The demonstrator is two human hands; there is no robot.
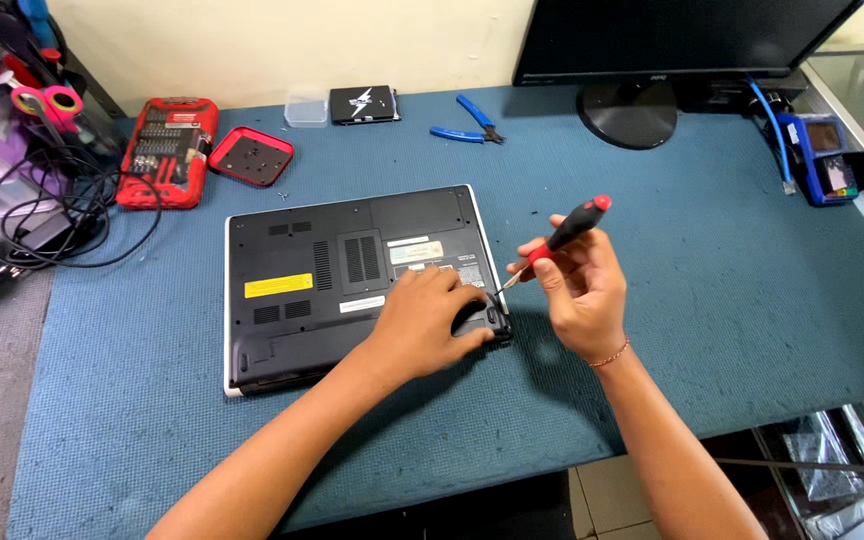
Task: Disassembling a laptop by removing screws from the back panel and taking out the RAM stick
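A black laptop (322, 280) lies upside down on the blue mat (712, 270), its underside with vents and stickers facing up. My left hand (427, 320) rests flat on its near right corner, fingers spread over a panel by the hinge. Just right of that corner, my right hand (580, 285) grips a screwdriver (564, 232) with a black and red handle. The screwdriver is tilted, its thin tip pointing down-left toward the laptop's right edge, slightly above it.
A red screwdriver bit case (167, 150) and its open red lid (251, 157) lie at the back left beside tangled black cables (52, 215). Blue-handled pliers (467, 122), a small clear box (305, 110) and a black drive (363, 104) sit behind. A monitor stand (630, 112) is at the back right.
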